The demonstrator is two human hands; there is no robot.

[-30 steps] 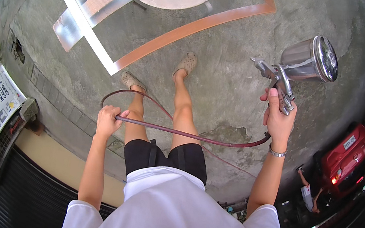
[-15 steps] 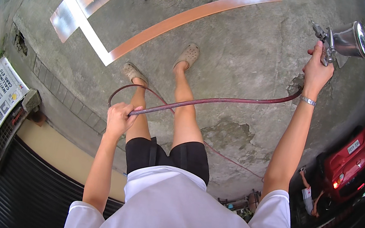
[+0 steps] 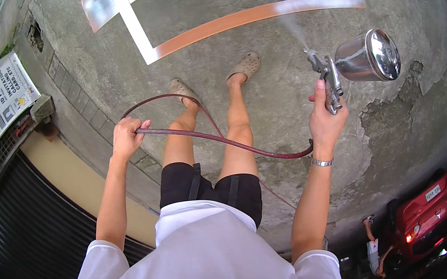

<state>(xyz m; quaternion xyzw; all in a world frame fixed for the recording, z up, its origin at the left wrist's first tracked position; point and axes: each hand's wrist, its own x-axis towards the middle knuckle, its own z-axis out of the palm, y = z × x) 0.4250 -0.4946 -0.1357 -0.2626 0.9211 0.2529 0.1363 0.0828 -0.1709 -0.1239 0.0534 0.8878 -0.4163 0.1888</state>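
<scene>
Red car (image 3: pixel 425 216) beside a person (image 3: pixel 373 253)

Spray gun (image 3: pixel 332 78): bright metal, its cup (image 3: pixel 368 55) polished to a mirror-like gloss. Hose (image 3: pixel 223 140): rubber-like, smooth, with a low sheen. Frame (image 3: pixel 222 28): one bar smooth and opaque white, another orange-brown with a patchy whitish film toward one end. Floor (image 3: pixel 280 102): rough concrete, cracked and flaking. Clogs (image 3: pixel 248 66): matt, plastic-looking, perforated. Shirt (image 3: pixel 219 253) and shorts (image 3: pixel 178 187): matt cloth. Wristband (image 3: pixel 322 162): shiny metal. Car (image 3: pixel 424 216): glossy.
</scene>
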